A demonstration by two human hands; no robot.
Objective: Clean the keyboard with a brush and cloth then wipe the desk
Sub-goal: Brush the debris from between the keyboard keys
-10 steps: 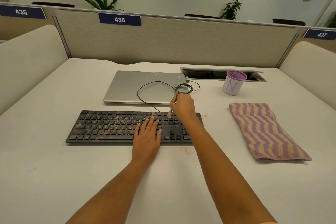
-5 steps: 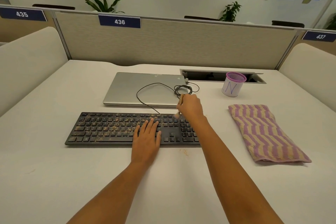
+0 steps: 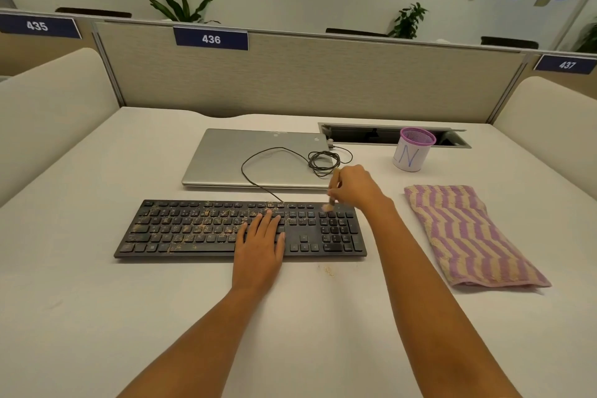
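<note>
Seen from my head camera: my left hand (image 3: pixel 258 245) lies flat on the keyboard (image 3: pixel 193 229), fingers straight and relaxed, just left of the arrow keys. My right hand (image 3: pixel 353 186) pinches the brush (image 3: pixel 334 179), fingers curled round its handle, and the blurred bristles touch the keyboard's far edge above the number pad. Crumbs (image 3: pixel 200 223) speckle the left and middle keys. The striped cloth (image 3: pixel 468 233) lies folded on the desk (image 3: pixel 97 317) to my right, apart from the keyboard. Behind it are a closed laptop (image 3: pixel 232 158) and a cup (image 3: pixel 412 155).
</note>
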